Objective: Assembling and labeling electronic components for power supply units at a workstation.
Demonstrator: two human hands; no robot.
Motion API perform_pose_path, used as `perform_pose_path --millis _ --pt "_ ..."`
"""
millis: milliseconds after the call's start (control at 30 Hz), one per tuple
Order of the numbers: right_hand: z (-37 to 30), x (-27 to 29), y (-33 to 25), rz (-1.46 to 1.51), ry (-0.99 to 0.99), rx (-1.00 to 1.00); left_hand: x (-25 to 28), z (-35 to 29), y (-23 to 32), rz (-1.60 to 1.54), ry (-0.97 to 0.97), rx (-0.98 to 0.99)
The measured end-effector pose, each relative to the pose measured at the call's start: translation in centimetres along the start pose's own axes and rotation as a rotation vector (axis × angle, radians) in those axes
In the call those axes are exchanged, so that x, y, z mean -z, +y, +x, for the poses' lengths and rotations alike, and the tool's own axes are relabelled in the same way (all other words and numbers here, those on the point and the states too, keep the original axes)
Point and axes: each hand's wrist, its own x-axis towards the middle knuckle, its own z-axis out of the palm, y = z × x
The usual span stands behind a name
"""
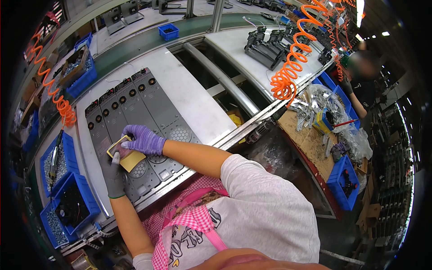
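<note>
Head view: left hand [115, 173] and right hand [143, 139] both pinch a yellow sheet [128, 155] over grey panels [135, 112], near the table edge [189, 168].

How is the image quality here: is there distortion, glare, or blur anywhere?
Head view: strong fisheye bending, so the conveyor rail curves and the corners go black; ceiling lamps glare top right; a co-worker's face is blurred; the gloved right hand and yellow sheet are sharp and evenly lit.

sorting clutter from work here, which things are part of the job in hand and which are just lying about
In hand:
left hand, grey glove
right hand, purple glove
yellow sheet
grey panels

Lying about:
blue parts bins
orange coiled hose
small blue tray
</note>
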Motion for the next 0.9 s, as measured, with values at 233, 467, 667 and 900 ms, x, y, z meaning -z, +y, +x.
perform_pose_path --millis 233,467,667,900 --pt "0.5 -1.2 1.9 0.088 0.024 0.062 1.0 -0.2 -2.4 -0.231 0.066 -0.013" --pt "-0.7 0.2 -1.9 0.022 -0.005 -0.068 -0.2 0.3 -1.6 -0.065 0.134 -0.017" --pt "-0.5 -0.4 -1.6 -0.035 -0.05 -0.051 -0.3 -0.8 -0.8 0.146 0.235 0.012" --pt "-0.3 0.3 -0.8 -0.256 -0.055 -0.079 -1.5 -1.4 2.4 0.187 0.223 0.027"
